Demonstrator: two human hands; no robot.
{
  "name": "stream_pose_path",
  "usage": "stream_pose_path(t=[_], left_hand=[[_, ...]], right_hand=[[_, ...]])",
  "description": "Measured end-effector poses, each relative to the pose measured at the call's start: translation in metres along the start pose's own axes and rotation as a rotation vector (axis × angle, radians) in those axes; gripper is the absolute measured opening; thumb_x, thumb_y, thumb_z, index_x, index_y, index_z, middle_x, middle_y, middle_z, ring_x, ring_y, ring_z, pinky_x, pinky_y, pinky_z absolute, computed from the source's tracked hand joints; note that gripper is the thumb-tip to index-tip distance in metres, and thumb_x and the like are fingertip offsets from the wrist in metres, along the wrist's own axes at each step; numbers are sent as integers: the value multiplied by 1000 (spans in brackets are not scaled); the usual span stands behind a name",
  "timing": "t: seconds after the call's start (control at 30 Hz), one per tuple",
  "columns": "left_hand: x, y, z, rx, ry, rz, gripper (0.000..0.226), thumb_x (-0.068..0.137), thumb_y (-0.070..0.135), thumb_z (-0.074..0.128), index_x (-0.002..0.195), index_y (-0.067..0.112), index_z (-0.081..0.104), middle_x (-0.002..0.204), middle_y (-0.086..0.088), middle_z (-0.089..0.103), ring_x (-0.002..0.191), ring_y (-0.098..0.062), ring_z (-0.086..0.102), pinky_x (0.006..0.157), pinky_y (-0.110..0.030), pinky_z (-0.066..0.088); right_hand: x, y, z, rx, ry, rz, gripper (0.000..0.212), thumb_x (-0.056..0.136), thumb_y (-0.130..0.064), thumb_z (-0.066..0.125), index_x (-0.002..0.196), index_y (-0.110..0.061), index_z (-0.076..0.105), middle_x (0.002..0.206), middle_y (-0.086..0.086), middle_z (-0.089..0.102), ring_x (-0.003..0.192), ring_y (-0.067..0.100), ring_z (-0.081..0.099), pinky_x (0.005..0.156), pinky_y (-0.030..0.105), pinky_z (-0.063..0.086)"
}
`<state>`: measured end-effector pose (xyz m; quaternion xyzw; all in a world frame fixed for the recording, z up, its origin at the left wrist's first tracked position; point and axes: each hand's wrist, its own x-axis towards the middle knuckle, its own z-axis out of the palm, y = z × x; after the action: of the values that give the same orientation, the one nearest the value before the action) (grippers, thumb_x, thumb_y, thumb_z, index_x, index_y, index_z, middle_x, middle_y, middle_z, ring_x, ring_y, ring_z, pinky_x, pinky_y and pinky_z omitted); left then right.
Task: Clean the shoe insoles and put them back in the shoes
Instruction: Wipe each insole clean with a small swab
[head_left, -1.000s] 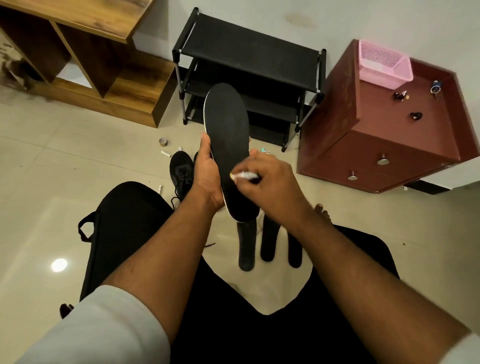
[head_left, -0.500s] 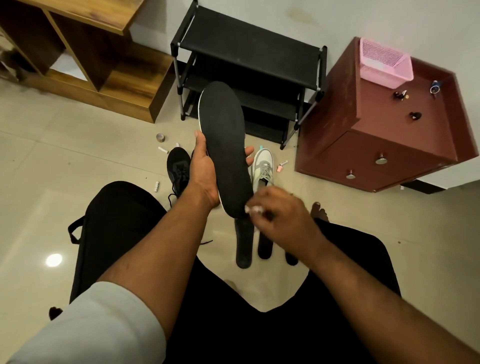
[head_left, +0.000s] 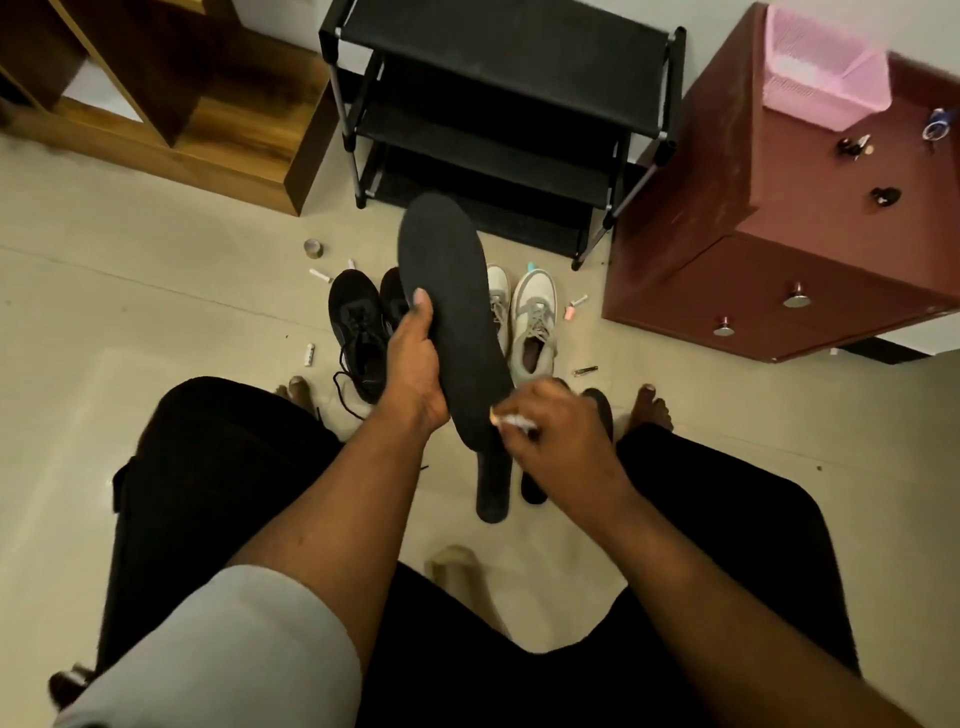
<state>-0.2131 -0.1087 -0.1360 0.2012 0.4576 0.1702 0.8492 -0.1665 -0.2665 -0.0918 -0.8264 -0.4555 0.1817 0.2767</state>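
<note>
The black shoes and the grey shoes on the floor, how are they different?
The black shoes are dark all over, while the grey shoes are pale with grey laces. The black shoes sit left of the held insole; the grey shoes sit right of it. One black shoe's lace trails loose on the floor; the grey shoes' laces stay on top. Both pairs stand side by side before the shoe rack.

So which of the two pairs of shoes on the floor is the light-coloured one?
The grey-and-white sneakers, standing right of the held insole, nearer the red cabinet. The other pair, left of the insole, is black.
</note>
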Motion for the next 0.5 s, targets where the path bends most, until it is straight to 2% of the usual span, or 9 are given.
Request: stream_pose_path(t=[0.07, 0.13, 0.27, 0.37, 0.43, 0.5], left_hand=[[24, -16, -6, 126, 50, 28, 39, 100, 43, 50, 120, 12, 64, 110, -13, 73, 98, -28, 71, 79, -42, 59], [44, -31, -15, 196, 60, 6, 29, 101, 34, 52, 115, 12, 64, 110, -12, 72, 99, -26, 70, 83, -41, 59], [85, -71, -55, 507, 146, -41, 12, 98, 14, 58, 109, 10, 63, 107, -10, 70, 95, -23, 67, 85, -40, 56], [113, -109, -94, 718, 258, -142, 8, 95, 11, 62, 103, 11, 62, 98, -8, 68, 91, -24, 66, 76, -34, 56], [129, -132, -120, 763, 313, -219, 7, 95, 9, 62, 101, 9, 59, 101, -13, 67, 91, -27, 64, 76, -36, 54], [148, -154, -142, 797, 348, -302, 9, 94, 8, 63, 101, 7, 56, 103, -16, 64, 94, -31, 63, 82, -43, 55]], right_hand=[[-9, 25, 19, 37, -76, 64, 15, 77, -18, 67, 91, -19, 74, 91, -4, 64, 85, 13, 62, 78, 48, 50], [-2, 46, 37, 95, -83, 162, 15, 76, -17, 67, 89, -19, 74, 91, -2, 66, 84, 17, 64, 78, 50, 50], [29, 92, 78, 148, -138, 401, 13, 79, -11, 70, 90, -17, 74, 93, 1, 66, 88, 19, 63, 83, 44, 50], [52, 138, 124, 171, -236, 528, 12, 80, -11, 69, 90, -16, 74, 96, 4, 68, 92, 21, 64, 88, 40, 50], [61, 164, 149, 154, -320, 577, 12, 82, -10, 68, 92, -12, 74, 98, 8, 68, 93, 23, 64, 88, 34, 50], [71, 192, 172, 89, -436, 593, 14, 87, -12, 65, 98, -10, 72, 102, 10, 68, 97, 24, 63, 90, 34, 51]])
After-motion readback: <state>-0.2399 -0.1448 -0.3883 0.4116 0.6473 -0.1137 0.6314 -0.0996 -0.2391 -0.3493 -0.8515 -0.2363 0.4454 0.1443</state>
